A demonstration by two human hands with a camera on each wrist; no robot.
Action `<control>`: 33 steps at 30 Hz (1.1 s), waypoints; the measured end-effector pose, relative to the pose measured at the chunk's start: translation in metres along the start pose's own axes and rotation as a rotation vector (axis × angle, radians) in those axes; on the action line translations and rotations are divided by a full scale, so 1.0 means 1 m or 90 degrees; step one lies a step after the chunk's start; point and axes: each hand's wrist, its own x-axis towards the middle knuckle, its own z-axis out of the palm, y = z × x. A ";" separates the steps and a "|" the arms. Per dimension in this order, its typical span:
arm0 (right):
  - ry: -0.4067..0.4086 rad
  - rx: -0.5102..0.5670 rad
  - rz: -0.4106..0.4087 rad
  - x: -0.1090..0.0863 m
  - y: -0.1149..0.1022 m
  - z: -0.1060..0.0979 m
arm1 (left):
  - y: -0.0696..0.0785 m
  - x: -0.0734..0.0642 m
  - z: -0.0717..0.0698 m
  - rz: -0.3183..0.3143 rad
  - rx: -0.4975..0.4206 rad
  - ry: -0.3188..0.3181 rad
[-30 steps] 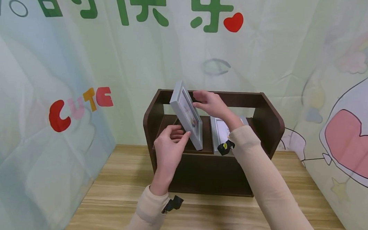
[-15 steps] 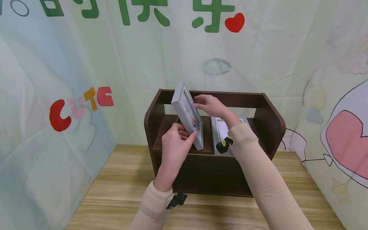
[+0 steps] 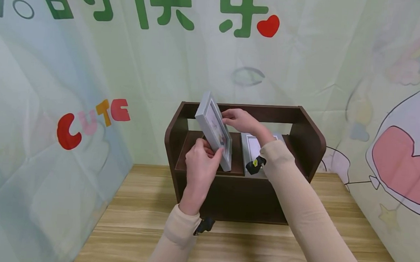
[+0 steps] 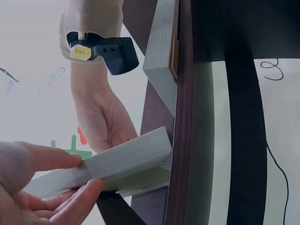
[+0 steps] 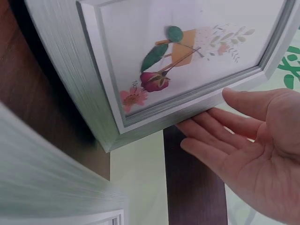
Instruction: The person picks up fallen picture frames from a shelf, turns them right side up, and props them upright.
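Near the rack's (image 3: pixel 242 200) front edge, left of centre, a tilted frame (image 3: pixel 214 127) is pinched by left hand (image 3: pixel 202 162) and right hand (image 3: pixel 245 121); second frame (image 3: pixel 253 148), rightward, apparently placed; tilted one not yet settled.

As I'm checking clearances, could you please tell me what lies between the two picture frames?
In the head view, below the right hand, a bare strip of dark shelf separates the tilted frame from the other frame.
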 end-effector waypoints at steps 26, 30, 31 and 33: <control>0.039 -0.010 0.119 -0.020 -0.003 -0.009 | -0.025 0.026 -0.022 -0.039 -0.004 0.026; 0.050 0.019 0.128 -0.026 -0.002 -0.007 | -0.029 0.029 -0.022 -0.039 -0.021 0.043; 0.054 0.026 0.130 -0.028 -0.001 -0.006 | -0.030 0.029 -0.022 -0.039 -0.024 0.048; 0.065 0.038 0.135 -0.032 -0.001 -0.004 | -0.032 0.030 -0.021 -0.038 -0.030 0.058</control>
